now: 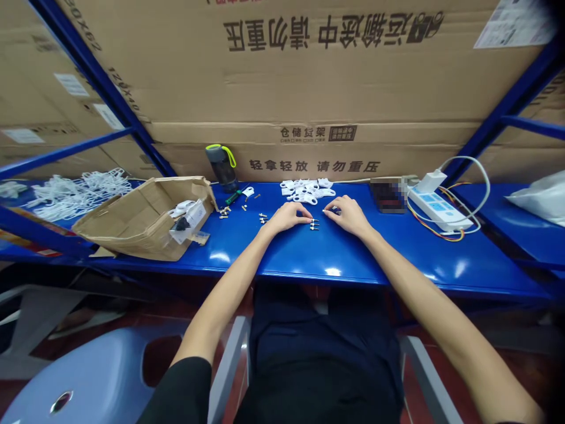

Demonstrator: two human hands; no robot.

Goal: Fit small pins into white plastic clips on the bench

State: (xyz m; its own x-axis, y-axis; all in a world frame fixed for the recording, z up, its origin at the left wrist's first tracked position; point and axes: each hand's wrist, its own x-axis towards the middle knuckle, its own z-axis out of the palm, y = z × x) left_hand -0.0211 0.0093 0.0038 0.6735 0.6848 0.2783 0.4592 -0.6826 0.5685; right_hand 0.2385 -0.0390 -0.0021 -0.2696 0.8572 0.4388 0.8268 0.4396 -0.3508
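Observation:
My left hand [288, 218] rests on the blue tabletop, thumb and forefinger closed at the near end of a small pin-like part with a white middle. Similar small pin-like parts [314, 228] lie in a short row just below those fingertips. To the right, my right hand [348, 213] is closed in a pinch on a small piece with a white tip [324, 211]; the rest of that piece is hidden by the fingers. Beyond both hands lies a pile of white plastic pieces [304, 189] with holes.
An open cardboard box [132, 218] stands left, near white cords [83, 191]. Behind are a bottle [222, 168], a green-handled screwdriver [233, 197] and small brass-coloured parts [224, 212]. A dark phone-like object [388, 197] and a power strip [441, 209] with cables lie right.

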